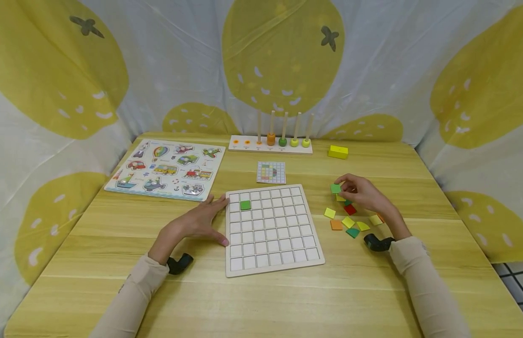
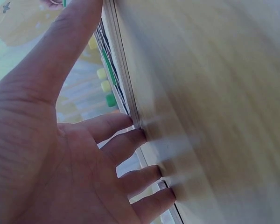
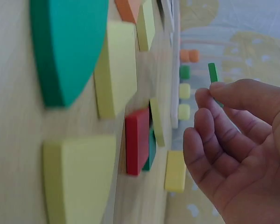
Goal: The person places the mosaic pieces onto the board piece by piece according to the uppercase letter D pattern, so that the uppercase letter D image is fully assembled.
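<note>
A white grid board [image 1: 272,234] lies in the middle of the table, with one green square tile [image 1: 245,205] in a cell near its upper left. My left hand [image 1: 200,219] rests at the board's left edge, thumb and fingers spread and touching its side. Over on the right, my right hand [image 1: 363,191] pinches another green square tile [image 1: 335,188] between thumb and fingertip, held above the loose pieces. In the right wrist view that tile [image 3: 213,72] shows edge-on. Beneath lie a red tile [image 1: 350,209], an orange tile [image 1: 336,225], and several yellow and green pieces.
Behind the board lies a small pattern card [image 1: 271,172]. A peg stand with coloured beads [image 1: 270,144] stands at the back, a yellow block [image 1: 338,151] to its right. A vehicle picture puzzle [image 1: 165,169] occupies the back left. Printed cloth [image 1: 177,61] hangs around the table.
</note>
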### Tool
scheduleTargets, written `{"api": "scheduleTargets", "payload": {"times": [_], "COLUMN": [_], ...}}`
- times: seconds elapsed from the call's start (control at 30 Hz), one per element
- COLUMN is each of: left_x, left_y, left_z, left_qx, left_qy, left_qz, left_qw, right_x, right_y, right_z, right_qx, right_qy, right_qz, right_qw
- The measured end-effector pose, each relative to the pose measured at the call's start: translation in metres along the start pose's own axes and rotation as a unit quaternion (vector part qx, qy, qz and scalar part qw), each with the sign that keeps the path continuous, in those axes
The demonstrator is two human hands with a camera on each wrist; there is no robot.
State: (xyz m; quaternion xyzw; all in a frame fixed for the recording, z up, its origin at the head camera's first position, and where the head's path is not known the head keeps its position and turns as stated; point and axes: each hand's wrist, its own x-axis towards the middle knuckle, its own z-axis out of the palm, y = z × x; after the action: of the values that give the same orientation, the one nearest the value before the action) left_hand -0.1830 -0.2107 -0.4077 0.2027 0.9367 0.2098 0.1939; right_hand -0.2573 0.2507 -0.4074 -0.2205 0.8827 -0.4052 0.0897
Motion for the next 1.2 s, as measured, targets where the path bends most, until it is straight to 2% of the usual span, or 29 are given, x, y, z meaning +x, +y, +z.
{"api": "scheduleTargets", "payload": {"times": [0.33, 0.63, 0.67, 0.97, 1.2], "left_x": [0.000, -0.001, 0.000, 0.001, 0.000], "left_y": [-0.001, 0.001, 0.001, 0.001, 0.001], "left_z": [0.000, -0.001, -0.001, -0.001, -0.001], "left_qx": [-0.001, -0.003, -0.004, -0.010, -0.008], "left_qy": [-0.001, 0.000, -0.001, 0.000, 0.001], "left_qz": [-0.003, 0.000, -0.001, -0.001, -0.001], "left_qw": [1.0000, 1.0000, 1.0000, 0.9999, 1.0000], "right_x": [0.018, 0.033, 0.033, 0.044, 0.055], "right_y": [-0.013, -0.025, -0.032, -0.038, -0.051], "right_z": [0.016, 0.030, 0.031, 0.046, 0.060], "right_qx": [0.025, 0.026, 0.027, 0.037, 0.034], "right_qy": [-0.022, -0.036, -0.040, -0.064, -0.069], "right_qz": [-0.010, -0.032, -0.032, -0.039, -0.054], "right_qw": [0.9994, 0.9985, 0.9983, 0.9965, 0.9956]}}
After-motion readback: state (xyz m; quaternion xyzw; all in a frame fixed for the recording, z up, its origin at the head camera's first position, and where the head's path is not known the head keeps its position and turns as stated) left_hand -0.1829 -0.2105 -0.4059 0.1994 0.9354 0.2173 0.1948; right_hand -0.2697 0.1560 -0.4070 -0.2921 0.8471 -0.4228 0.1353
